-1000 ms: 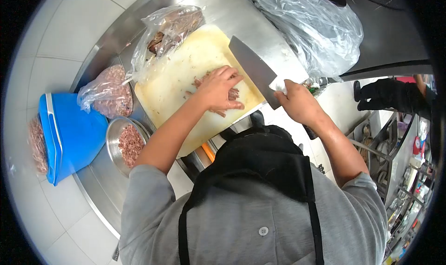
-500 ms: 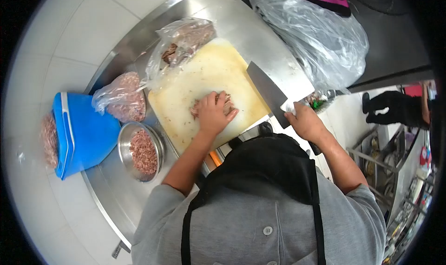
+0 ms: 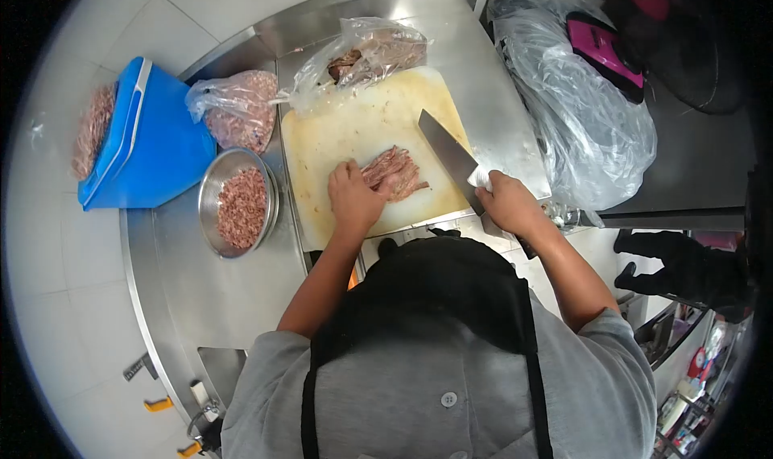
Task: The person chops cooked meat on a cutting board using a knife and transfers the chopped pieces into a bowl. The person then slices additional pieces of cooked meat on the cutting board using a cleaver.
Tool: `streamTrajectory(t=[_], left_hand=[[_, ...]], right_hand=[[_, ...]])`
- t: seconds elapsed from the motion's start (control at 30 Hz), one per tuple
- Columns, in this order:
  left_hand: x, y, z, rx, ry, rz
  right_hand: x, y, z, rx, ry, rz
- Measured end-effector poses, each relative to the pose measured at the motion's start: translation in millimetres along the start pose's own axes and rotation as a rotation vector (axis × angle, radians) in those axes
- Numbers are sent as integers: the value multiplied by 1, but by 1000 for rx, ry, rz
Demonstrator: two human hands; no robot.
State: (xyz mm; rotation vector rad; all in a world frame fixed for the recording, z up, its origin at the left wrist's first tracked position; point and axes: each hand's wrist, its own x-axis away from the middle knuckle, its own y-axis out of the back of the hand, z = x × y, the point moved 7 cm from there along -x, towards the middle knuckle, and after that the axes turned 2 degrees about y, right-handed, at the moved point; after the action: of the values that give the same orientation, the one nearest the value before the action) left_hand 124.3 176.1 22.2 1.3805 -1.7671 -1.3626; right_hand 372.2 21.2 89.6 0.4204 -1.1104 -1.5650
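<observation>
"While the left hand rests at the strips of meat, what are its fingers doing?"

"They're bent and close together at the left end of the meat, with the thumb apart from them, touching it. Whether they squeeze, I can't tell."

"And where exactly is the meat?"

"On the cutting board, a little nearer its near edge than its far one. The strips lie bunched side by side, apart from the blade."

"What about the right hand?"

"Just outside the board's near right corner. Its fingers are pressed together around the handle of a cleaver. The blade slants across the board's right edge, tip toward the far side; whether it touches the board, I can't tell."

"Anything else around the board?"

"A clear bag of meat overlaps the far edge, toward the far left corner. Just outside that corner, a bag of mince sits on the steel counter. Nearer the person, off the board's left edge, stands a metal bowl with chopped meat in it."

"And the blue thing?"

"A blue container, tilted, at the counter's left edge, beside the mince. Past the counter's right edge there's a big crumpled heap of clear plastic."
</observation>
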Motion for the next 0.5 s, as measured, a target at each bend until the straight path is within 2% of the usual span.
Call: streamTrajectory(t=[0.03,0.17,0.23,0.27,0.33,0.47,0.5], left_hand=[[7,0,-8,77,2,113],[9,10,-23,-22,-86,-5],[-1,13,-42,76,-286,-52],[-3,12,-45,85,-287,-47],[-9,-2,-50,107,-244,144],[-16,-20,-34,91,-226,149],[-16,-11,-34,129,-252,81]], right_hand=[[-1,1,2,22,-8,14],[-7,-7,6,107,-35,105],[-7,-8,19,111,-32,113],[-7,-9,27,108,-23,119],[-8,-9,43,131,-17,115],[-18,-9,56,200,12,24],[-23,-13,57,246,30,31]])
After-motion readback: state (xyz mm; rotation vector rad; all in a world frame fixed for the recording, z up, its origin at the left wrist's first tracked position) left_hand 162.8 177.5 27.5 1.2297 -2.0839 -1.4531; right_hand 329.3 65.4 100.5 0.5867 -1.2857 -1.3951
